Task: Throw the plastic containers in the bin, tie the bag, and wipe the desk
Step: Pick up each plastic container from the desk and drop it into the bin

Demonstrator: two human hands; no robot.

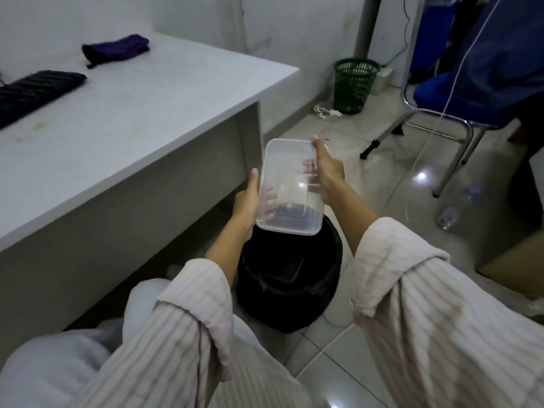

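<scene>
Room: white walls, pale glossy floor tiles [347,346] with light glare, seen from above and slightly to the right of the desk.
Desk [141,113]: grey-white top, left half of the view, corner pointing toward the far right; faint yellowish smudges on the near-left part.
Chair [441,95]: blue seat, chrome legs, far right, well apart from the desk.
Bin [290,278]: black, lined with a black bag, on the floor just beside the desk's side panel; 1 clear container already lying inside.
Green basket [354,83]: mesh, against the far wall.
Dark cloth [38,89]: black, ribbed, at the desk's left edge.
Purple cloth [116,50]: folded, at the desk's far side, apart from the dark cloth.
Plastic container [290,187]: clear, rectangular, empty, held in the air directly above the bin's far rim.
Container axis: long side running away from the person, far end tilted up, near end lower, over the bin.
Left hand [248,201]: clamped on the container's left long edge, thumb on top, fingers underneath.
Right hand [326,169]: clamped on the right long edge, thumb at the far corner.
</scene>
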